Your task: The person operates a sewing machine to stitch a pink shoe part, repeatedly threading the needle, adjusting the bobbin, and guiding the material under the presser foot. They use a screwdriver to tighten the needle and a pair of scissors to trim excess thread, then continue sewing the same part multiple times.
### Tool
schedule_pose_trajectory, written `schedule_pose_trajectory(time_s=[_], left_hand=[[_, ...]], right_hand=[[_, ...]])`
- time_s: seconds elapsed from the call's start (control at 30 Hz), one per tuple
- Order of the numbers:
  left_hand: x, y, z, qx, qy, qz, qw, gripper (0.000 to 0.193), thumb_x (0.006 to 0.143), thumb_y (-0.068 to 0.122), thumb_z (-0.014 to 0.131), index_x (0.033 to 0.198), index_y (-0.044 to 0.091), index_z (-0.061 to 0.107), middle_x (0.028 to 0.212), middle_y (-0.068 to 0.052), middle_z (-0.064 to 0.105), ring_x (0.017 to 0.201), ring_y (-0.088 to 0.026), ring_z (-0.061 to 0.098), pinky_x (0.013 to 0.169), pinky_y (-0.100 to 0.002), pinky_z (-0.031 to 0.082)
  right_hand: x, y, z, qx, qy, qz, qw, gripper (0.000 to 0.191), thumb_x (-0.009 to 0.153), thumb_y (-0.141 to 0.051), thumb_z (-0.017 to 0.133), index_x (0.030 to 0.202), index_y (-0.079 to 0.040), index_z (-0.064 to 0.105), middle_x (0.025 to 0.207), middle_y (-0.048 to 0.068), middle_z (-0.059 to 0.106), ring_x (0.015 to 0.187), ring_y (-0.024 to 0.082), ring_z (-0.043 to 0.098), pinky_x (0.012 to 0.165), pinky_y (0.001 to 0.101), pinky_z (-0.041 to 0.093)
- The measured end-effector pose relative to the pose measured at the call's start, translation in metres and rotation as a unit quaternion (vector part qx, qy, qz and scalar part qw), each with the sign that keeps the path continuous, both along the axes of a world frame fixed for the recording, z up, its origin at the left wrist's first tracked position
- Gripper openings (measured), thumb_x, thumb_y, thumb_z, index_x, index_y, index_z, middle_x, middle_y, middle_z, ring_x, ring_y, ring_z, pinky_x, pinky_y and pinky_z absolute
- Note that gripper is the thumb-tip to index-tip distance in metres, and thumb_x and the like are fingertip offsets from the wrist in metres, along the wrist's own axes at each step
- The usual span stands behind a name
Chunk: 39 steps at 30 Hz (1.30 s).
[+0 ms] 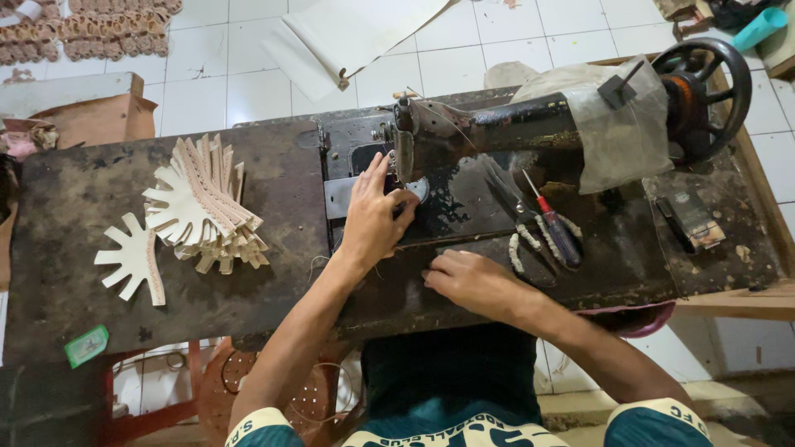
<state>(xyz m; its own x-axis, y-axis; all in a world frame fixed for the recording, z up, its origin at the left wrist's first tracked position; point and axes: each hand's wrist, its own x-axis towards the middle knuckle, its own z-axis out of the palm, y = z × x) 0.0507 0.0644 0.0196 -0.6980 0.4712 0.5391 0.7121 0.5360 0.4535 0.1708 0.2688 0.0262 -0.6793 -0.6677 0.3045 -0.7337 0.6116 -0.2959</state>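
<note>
Right hand [474, 281]: yours, resting palm down on the front edge of the sewing table [83, 215], fingers curled, nothing visibly gripped.
Left hand [374, 217]: yours, fingers spread flat at the needle area of the sewing machine [497, 124]; whether it pins anything down, cannot tell.
Scissors [517, 219]: lying just right of your left hand, beside a red-handled screwdriver [553, 222].
Cut pieces [203, 203]: cream, comb-shaped, stacked at table left; one single piece [132, 258] lies apart, nearer you.
Handwheel [704, 87]: far right.
</note>
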Motion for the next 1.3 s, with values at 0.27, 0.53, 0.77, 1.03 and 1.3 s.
schedule_pose_trajectory(time_s=[0.27, 0.53, 0.77, 1.03, 1.3], left_hand=[[0.001, 0.003, -0.002, 0.002, -0.002, 0.032, 0.999, 0.020, 0.088, 0.027, 0.084, 0.097, 0.011, 0.076, 0.154, -0.027, 0.046, 0.148, -0.045, 0.041, 0.120, -0.054, 0.037], [0.001, -0.002, 0.006, -0.011, -0.006, 0.000, 1.000, 0.023, 0.077, 0.018, 0.083, 0.098, 0.009, 0.077, 0.152, -0.029, 0.045, 0.144, -0.047, 0.039, 0.115, -0.055, 0.035], [-0.002, 0.004, -0.001, 0.012, 0.023, 0.021, 0.999, 0.020, 0.083, 0.024, 0.084, 0.093, 0.008, 0.075, 0.150, -0.027, 0.049, 0.144, -0.045, 0.044, 0.116, -0.053, 0.039], [0.002, 0.001, 0.003, -0.017, -0.001, 0.020, 1.000, 0.019, 0.079, 0.020, 0.081, 0.095, 0.008, 0.078, 0.149, -0.029, 0.048, 0.142, -0.046, 0.044, 0.113, -0.054, 0.039], [0.002, 0.004, 0.002, -0.010, 0.013, 0.029, 0.999, 0.017, 0.086, 0.022, 0.080, 0.094, 0.008, 0.076, 0.149, -0.028, 0.049, 0.142, -0.045, 0.046, 0.114, -0.054, 0.040]], right_hand=[[-0.047, 0.013, 0.004, -0.145, -0.145, -0.032, 0.978, 0.012, 0.089, -0.015, 0.071, 0.092, -0.004, 0.074, 0.091, 0.011, 0.073, 0.085, 0.026, 0.071, 0.073, 0.0370, 0.055], [-0.156, 0.021, -0.004, 0.052, -0.165, -0.255, 0.951, 0.047, 0.097, -0.046, 0.067, 0.091, -0.001, 0.078, 0.078, 0.020, 0.073, 0.071, 0.031, 0.069, 0.073, 0.0427, 0.054], [-0.172, 0.028, -0.024, -0.037, -0.297, -0.319, 0.899, 0.046, 0.086, -0.048, 0.072, 0.107, -0.007, 0.076, 0.102, 0.016, 0.077, 0.097, 0.027, 0.073, 0.088, 0.0384, 0.055], [-0.201, 0.027, -0.024, -0.002, -0.330, -0.237, 0.914, 0.065, 0.089, -0.061, 0.066, 0.134, -0.015, 0.067, 0.138, 0.014, 0.065, 0.126, 0.028, 0.061, 0.103, 0.0350, 0.046], [-0.184, 0.027, -0.010, -0.051, -0.362, -0.228, 0.902, 0.056, 0.083, -0.055, 0.070, 0.128, -0.021, 0.072, 0.125, 0.009, 0.075, 0.112, 0.026, 0.070, 0.094, 0.0385, 0.054]])
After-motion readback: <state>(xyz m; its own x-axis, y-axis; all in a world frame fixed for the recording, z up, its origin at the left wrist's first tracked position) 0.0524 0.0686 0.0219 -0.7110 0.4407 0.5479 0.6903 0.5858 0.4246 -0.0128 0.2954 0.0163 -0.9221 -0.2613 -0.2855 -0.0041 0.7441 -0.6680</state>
